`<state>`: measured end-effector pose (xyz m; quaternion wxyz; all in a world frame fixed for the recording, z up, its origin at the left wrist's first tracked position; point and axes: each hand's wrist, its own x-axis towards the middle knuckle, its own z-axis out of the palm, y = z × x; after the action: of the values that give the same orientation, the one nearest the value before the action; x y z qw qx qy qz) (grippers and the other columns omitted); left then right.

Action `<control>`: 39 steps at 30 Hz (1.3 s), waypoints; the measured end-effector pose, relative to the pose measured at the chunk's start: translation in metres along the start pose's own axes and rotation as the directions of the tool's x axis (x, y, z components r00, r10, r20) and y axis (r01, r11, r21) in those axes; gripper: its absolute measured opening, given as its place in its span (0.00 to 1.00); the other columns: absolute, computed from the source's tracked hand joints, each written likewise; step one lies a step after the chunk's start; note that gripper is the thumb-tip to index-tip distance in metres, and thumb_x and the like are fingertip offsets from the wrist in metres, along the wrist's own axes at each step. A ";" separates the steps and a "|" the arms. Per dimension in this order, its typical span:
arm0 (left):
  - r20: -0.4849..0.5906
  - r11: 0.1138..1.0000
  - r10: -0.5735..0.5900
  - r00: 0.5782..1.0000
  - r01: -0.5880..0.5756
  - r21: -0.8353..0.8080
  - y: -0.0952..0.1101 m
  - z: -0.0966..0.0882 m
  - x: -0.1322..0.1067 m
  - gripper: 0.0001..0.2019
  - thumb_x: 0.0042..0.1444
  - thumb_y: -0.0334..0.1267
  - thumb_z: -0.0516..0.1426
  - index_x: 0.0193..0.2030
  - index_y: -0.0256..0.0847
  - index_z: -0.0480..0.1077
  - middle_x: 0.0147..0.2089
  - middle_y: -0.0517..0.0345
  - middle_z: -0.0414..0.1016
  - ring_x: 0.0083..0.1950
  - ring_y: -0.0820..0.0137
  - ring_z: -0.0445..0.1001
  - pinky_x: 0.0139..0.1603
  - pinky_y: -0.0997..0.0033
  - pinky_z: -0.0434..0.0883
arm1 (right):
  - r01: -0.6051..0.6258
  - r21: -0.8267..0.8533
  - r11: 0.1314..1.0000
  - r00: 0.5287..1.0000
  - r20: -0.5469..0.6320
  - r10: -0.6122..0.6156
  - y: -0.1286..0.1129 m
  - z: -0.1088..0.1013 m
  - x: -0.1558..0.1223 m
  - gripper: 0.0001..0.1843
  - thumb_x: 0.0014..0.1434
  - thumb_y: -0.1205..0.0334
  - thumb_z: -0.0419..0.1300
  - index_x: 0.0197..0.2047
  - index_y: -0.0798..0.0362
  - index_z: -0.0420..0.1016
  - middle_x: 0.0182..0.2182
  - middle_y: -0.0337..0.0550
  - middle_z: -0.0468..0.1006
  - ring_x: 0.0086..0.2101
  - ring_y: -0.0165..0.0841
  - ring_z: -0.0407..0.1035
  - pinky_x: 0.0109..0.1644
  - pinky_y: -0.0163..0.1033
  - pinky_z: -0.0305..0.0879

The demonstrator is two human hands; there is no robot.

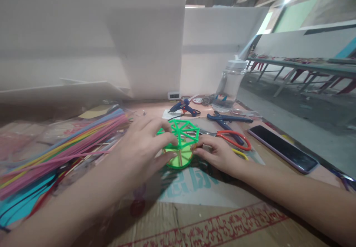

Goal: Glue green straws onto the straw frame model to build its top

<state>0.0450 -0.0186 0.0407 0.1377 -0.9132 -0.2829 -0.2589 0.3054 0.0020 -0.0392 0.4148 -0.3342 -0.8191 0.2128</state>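
Note:
A small round model (181, 140) stands on a printed sheet in front of me. Its top is a bright green frame with spokes, joined by thin brown posts to a yellow-green disc base. My left hand (148, 139) curls around its left side, with the fingertips on the green frame and the thumb low by the base. On the right side, my right hand (215, 150) pinches it near a post, between thumb and forefinger. The fingers partly cover both sides of the model.
Behind the model lie a blue glue gun (185, 107), a blue-handled cutter (229, 119) and red-handled pliers (235, 137). A water bottle (229, 86) stands behind them. A phone (282, 147) rests at right. Coloured strips (83, 143) are heaped at left.

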 end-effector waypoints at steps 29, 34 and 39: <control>0.277 0.774 -0.413 0.868 0.495 -0.396 -0.029 -0.007 0.004 0.12 0.62 0.48 0.58 0.36 0.41 0.73 0.33 0.60 0.73 0.34 0.68 0.70 0.35 0.69 0.64 | -0.056 -0.053 0.997 0.998 0.027 0.057 -0.001 0.000 0.000 0.09 0.64 0.59 0.61 0.33 0.51 0.77 0.32 0.42 0.82 0.33 0.33 0.76 0.40 0.37 0.72; 0.379 0.704 -0.422 0.824 0.561 -0.436 -0.028 -0.003 0.006 0.12 0.61 0.48 0.58 0.37 0.42 0.74 0.26 0.65 0.64 0.28 0.72 0.65 0.28 0.73 0.58 | -0.075 -0.062 0.995 0.997 0.029 0.077 -0.001 0.000 0.000 0.09 0.64 0.58 0.61 0.34 0.50 0.77 0.33 0.42 0.83 0.34 0.34 0.76 0.41 0.39 0.72; 0.343 0.750 -0.411 0.845 0.527 -0.399 -0.027 -0.002 0.008 0.12 0.59 0.48 0.59 0.34 0.41 0.74 0.25 0.65 0.64 0.27 0.73 0.64 0.28 0.72 0.58 | -0.071 -0.075 0.995 0.997 0.033 0.073 -0.001 0.000 0.000 0.08 0.64 0.59 0.61 0.34 0.50 0.77 0.32 0.41 0.83 0.33 0.34 0.76 0.41 0.39 0.73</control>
<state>0.0342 0.0055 0.0492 -0.1966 -0.8403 -0.4457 -0.2378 0.3052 0.0016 -0.0385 0.3798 -0.3748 -0.8210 0.2034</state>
